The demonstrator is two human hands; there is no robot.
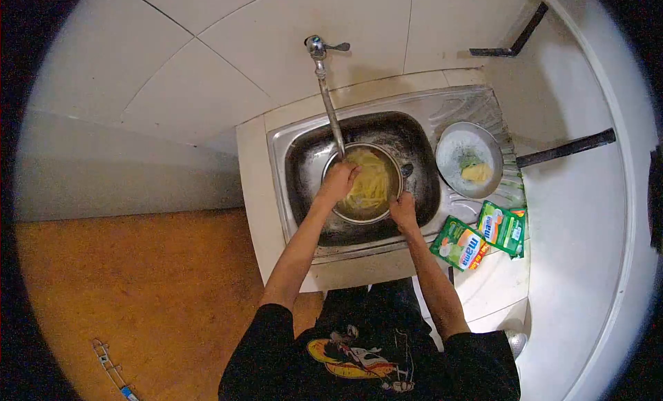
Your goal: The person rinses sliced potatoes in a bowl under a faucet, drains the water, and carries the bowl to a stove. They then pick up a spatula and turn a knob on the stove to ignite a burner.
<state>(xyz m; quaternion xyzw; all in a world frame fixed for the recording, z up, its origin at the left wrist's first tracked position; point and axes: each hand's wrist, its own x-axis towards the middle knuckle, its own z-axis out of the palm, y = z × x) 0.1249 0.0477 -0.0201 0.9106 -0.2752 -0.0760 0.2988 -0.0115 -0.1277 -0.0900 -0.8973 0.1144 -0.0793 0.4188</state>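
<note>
A round metal bowl [369,220] stands in the sink basin under the faucet, with yellowish strips [373,181] in liquid inside it. My left hand [340,180] is at the bowl's left side, below the faucet spout [334,125], its fingers curled over the rim. On the bowl's lower right edge, my right hand [402,210] is closed around the rim. A dark object [407,169], too small to make out, shows just beyond the bowl's right edge.
On the drainboard at the right sits a metal bowl [447,149] with suds and a yellow sponge [476,172]. Green packets [458,243] lie on the counter near it. Black brackets [566,148] stick out from the right wall. The sink's edge [277,194] borders the left.
</note>
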